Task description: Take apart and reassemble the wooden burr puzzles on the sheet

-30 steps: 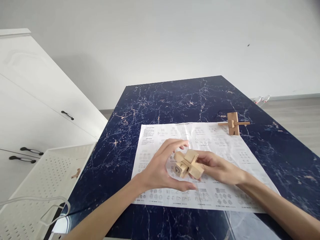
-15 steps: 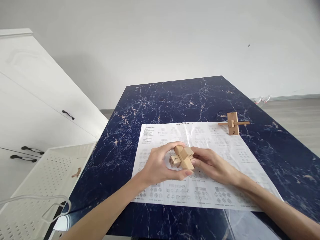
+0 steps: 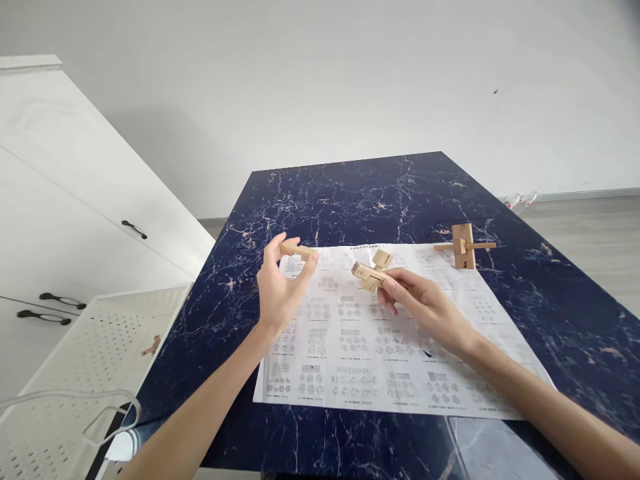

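My left hand (image 3: 280, 287) pinches a notched wooden puzzle piece (image 3: 299, 251) between thumb and fingers, above the left edge of the printed sheet. In my right hand (image 3: 425, 307) are two interlocked wooden puzzle pieces (image 3: 371, 275), gripped at their right end, with one piece crossing the other. A dark mark shows on the end of the held bar. The two hands are apart, with the printed sheet (image 3: 350, 373) of small diagrams under them. My right fingertips partly hide the joined pieces.
An assembled wooden cross puzzle (image 3: 464, 247) stands at the sheet's upper right corner on the dark blue marbled table (image 3: 325, 200). To the left are a white perforated basket (image 3: 100, 360), a white cable (image 3: 65, 393) and a white cabinet (image 3: 75, 180).
One piece has come off the wooden assembly. My left hand has moved left and up with it, while my right hand keeps the other joined pieces. The sheet has shifted slightly left.
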A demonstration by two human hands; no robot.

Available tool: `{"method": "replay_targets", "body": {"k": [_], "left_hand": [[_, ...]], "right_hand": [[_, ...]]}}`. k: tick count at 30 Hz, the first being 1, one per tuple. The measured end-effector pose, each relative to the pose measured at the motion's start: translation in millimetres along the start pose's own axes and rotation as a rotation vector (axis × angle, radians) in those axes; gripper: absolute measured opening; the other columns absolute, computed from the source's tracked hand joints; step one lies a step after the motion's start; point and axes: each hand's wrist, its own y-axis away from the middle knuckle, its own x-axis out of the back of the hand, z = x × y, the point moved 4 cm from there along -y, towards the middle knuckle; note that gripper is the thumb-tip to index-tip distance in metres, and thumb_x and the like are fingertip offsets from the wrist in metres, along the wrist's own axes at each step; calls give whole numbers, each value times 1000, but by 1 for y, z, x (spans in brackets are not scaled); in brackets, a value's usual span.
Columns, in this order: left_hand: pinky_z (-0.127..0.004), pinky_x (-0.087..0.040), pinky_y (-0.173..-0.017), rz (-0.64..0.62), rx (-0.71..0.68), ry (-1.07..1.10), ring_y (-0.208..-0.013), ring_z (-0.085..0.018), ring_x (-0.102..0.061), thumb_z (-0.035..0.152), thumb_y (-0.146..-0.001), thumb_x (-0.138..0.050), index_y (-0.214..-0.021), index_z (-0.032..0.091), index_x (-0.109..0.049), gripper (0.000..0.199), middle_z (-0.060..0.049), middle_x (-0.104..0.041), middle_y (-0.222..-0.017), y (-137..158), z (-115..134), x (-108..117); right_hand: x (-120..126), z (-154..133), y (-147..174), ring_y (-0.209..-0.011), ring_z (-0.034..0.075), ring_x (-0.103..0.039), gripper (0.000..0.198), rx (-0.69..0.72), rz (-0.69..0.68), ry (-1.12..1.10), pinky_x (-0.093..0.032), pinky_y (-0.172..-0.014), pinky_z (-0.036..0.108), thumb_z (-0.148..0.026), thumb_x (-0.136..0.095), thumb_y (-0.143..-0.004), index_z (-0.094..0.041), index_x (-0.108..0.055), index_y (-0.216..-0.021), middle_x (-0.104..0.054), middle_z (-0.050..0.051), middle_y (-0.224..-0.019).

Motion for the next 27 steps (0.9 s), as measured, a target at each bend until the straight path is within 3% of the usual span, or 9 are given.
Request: {"method": "replay_targets", "body": {"k": [2, 5, 7, 10, 13, 15, 16, 20, 27], "left_hand": [[-67, -34, -125, 18, 15, -142, -142, -35, -56, 45, -92, -79, -153, 23, -43, 73, -14, -67, -144, -4, -16, 0], [-69, -29, -127, -10, -49, -275, -154, -40, -40, 39, -92, -78, -156, 20, -38, 78, -21, -52, -157, -3, -24, -4], [-64, -28, -130, -41, -169, -255, -156, -37, -37, 37, -99, -69, -152, 22, -45, 60, -18, -48, -160, 2, -13, -7], [-53, -43, -123, -217, -267, -18, -143, -28, -54, 37, -110, -50, -146, 29, -53, 36, -10, -56, -152, 12, 10, -15], [-49, -53, -113, -575, -257, 211, -131, -28, -64, 51, -99, -72, -159, 36, -39, 70, -10, -49, -162, 23, 27, -27], [-49, -54, -111, -726, -265, 240, -130, -30, -64, 53, -84, -88, -163, 39, -34, 97, -11, -45, -165, 29, 31, -31], [-49, -55, -110, -761, -274, 234, -129, -30, -65, 51, -81, -91, -162, 39, -37, 98, -11, -49, -163, 31, 32, -32], [-46, -58, -103, -729, -316, 180, -114, -27, -70, 47, -83, -91, -147, 33, -56, 74, -9, -69, -138, 34, 29, -32], [-48, -58, -107, -622, -376, 67, -123, -30, -70, 48, -82, -91, -145, 31, -57, 75, -9, -71, -136, 34, 28, -28]], "right_hand": [[-5, 1, 0, -71, 17, -57, 38, -34, -19, -5, -50, -73, 35, -57, -52, -108, -22, -66, -107, -68, 5, -89], [-10, 2, 2, -71, 17, -57, 40, -51, -32, 11, -49, -70, 35, -59, -52, -108, -21, -65, -105, -67, 4, -87], [-10, 2, 2, -71, 17, -57, 40, -48, -40, 20, -48, -70, 35, -58, -51, -109, -21, -65, -105, -67, 4, -88], [-12, 0, 3, -70, 16, -55, 38, -28, -90, -2, -46, -68, 34, -56, -50, -110, -21, -65, -104, -64, 3, -87], [-14, -3, 3, -69, 16, -53, 38, -19, -196, -42, -44, -68, 33, -55, -49, -111, -21, -64, -103, -61, 1, -82], [-17, -4, 5, -68, 15, -53, 38, -36, -274, -68, -43, -67, 32, -54, -49, -111, -20, -63, -100, -59, 0, -79], [-18, -4, 5, -68, 15, -53, 39, -46, -310, -85, -43, -67, 32, -54, -49, -111, -20, -63, -99, -59, 0, -78], [-21, -3, 8, -66, 14, -52, 39, -50, -380, -131, -43, -65, 30, -54, -50, -111, -20, -64, -99, -60, -1, -78], [-21, -4, 8, -70, 17, -58, 35, 35, -226, 74, -48, -68, 32, -50, -48, -112, -22, -68, -106, -66, 1, -80]]}}
